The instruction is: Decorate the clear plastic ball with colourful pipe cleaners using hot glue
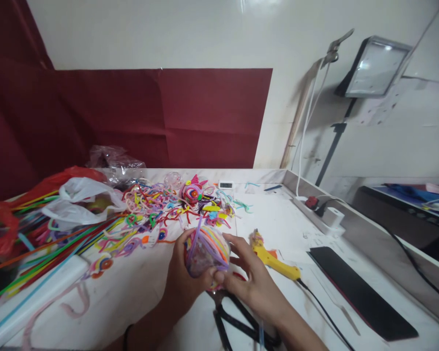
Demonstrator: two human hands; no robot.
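Note:
Between my two hands is a clear ball [203, 263] partly wrapped in pipe cleaners of several colours, with a purple one bordering a bare patch. My left hand [183, 278] is wrapped round its left side, the thumb at the lower front. My right hand [252, 275] grips the other side, its thumb near the left one and its fingers curved over the right edge. Black-handled scissors [237, 317] lie under the hands, their blades mostly hidden. To the right rests a yellow hot glue gun [278, 264] with its cord trailing towards me.
Loose pipe cleaners [157, 200] spread across the back left, around a decorated ball [192, 191]. A white plastic bag [82, 202] lies over a bundle. At right are a black flat strip [362, 292], a power strip [320, 222] and a lamp [378, 66]. A small digital display [226, 185] stands behind.

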